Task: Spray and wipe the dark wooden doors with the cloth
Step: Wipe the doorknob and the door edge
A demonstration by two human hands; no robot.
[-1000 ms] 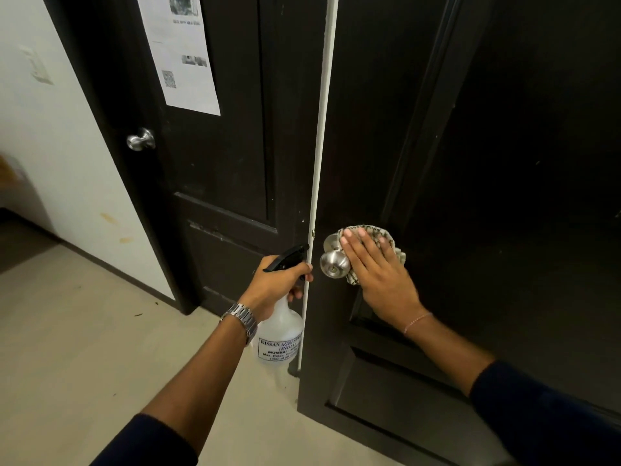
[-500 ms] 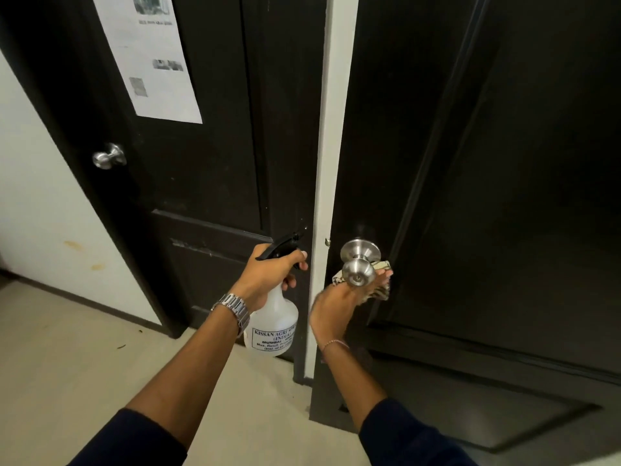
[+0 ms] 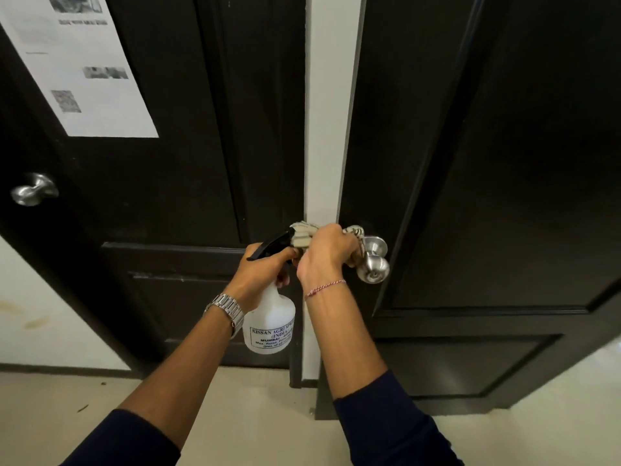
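Two dark wooden doors side by side: left door (image 3: 188,163) closed, right door (image 3: 470,183) standing ajar, a white strip of wall or frame (image 3: 324,129) showing between them

Left hand (image 3: 265,274) wrapped round the neck of a white spray bottle (image 3: 270,322), black trigger head (image 3: 274,245) poking out above the fingers, printed label facing the camera; bottle hanging in front of the lower panel of the left door, just left of the white strip; metal watch (image 3: 226,309) on that wrist

Right hand (image 3: 327,253) clenched on a crumpled light cloth (image 3: 302,233), bunched against the near edge of the right door, touching the silver knob (image 3: 373,260); cloth ends sticking out left and right of the knuckles; thread bracelet (image 3: 324,286) on that wrist

Farther left: second silver knob (image 3: 33,193), white printed sheet (image 3: 80,65) stuck to the upper left door; pale floor (image 3: 235,415) below
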